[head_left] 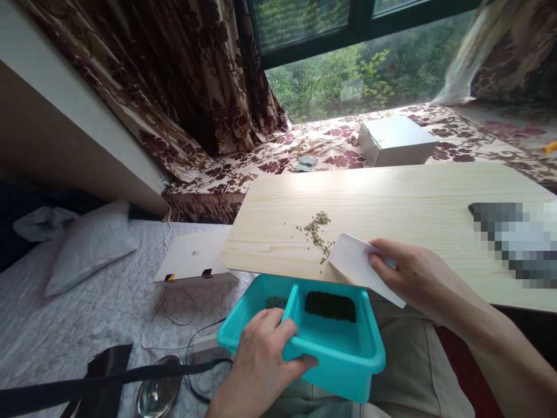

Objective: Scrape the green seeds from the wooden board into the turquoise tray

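My left hand (267,354) grips the near wall of a turquoise two-compartment bin (337,352), thumb outside and fingers over the rim at the divider. The bin is held just below the table's near edge. Dark green beans (331,306) lie in its right compartment; a few show in the left one, partly hidden by my hand. My right hand (398,264) pinches a white sheet of card or paper (350,255), slanted against the tabletop near the edge. Just left of the sheet, small green beans (319,227) are scattered in a loose trail on the wood.
The pale wooden table (418,203) stands before a window ledge with a silver-grey box (398,139) and a folded cloth (306,164). A blurred dark object (517,241) lies at the table's right. On the bed at left are a white box (191,255), cables, a pillow (93,247) and a metal bowl (160,386).
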### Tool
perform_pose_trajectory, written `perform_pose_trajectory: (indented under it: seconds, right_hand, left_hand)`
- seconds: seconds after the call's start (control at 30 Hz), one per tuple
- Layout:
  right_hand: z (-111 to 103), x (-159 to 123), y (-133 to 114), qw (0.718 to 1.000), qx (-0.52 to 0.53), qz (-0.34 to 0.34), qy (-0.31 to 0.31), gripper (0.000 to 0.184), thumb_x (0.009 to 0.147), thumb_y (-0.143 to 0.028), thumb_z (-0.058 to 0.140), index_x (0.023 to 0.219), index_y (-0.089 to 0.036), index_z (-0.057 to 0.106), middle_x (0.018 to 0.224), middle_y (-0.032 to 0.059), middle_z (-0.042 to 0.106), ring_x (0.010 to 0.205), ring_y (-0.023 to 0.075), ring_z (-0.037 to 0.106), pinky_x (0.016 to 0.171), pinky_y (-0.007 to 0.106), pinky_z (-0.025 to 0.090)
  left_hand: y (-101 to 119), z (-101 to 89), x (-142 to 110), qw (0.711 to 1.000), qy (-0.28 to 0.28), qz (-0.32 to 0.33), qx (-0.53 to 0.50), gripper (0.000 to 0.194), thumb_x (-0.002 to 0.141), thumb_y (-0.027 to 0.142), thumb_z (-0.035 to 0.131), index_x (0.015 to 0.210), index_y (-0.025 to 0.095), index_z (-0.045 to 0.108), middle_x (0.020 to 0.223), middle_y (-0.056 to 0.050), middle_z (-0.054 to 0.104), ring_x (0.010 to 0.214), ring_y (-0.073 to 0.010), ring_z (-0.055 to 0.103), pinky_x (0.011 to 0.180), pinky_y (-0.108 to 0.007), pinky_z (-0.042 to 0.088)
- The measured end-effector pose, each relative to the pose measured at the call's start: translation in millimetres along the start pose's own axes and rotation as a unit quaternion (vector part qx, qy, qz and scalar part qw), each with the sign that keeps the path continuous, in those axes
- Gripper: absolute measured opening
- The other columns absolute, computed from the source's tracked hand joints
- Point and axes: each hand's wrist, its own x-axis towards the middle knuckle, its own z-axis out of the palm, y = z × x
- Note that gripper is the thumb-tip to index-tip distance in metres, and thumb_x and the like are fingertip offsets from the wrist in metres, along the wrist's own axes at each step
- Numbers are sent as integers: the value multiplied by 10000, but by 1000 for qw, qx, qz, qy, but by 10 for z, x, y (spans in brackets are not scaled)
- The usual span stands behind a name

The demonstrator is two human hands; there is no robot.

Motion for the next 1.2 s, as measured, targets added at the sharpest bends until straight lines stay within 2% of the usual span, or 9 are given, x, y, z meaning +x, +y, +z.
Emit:
perform_pose_trajectory:
  seconds: [0.2,0.4,0.83,1.2]
  right_hand:
    - [-24,23,-1,1000,8,-1,13,329,887,-310,438,942,-209,746,790,107,772,674,263,697,555,314,399]
    - [37,73,-77,1000,10,-1,-11,310,873,-317,457,938,-213,741,765,93,753,653,247,668,557,311,379]
    - [-12,40,-104,1000,8,-2,-20,284,860,-317,480,909,-221,743,760,87,754,633,234,657,543,302,365]
    - [94,113,-94,1000,7,-7,-10,294,882,-314,454,925,-220,729,781,93,751,665,241,661,563,305,360]
  left_hand:
    - [4,17,4,1000,12,4,-2,465,532,246,991,717,206,566,758,30,575,748,-210,603,655,-307,427]
    - [-7,18,-13,1000,14,6,-2,461,542,250,986,711,209,559,754,35,567,741,-207,597,641,-303,416]
    - [-36,4,-13,1000,4,-2,-5,462,557,261,987,713,206,555,774,29,581,766,-216,614,664,-314,432]
    - [-31,2,-12,1000,9,-3,-4,458,547,256,985,709,210,560,755,35,566,745,-206,600,647,-305,418]
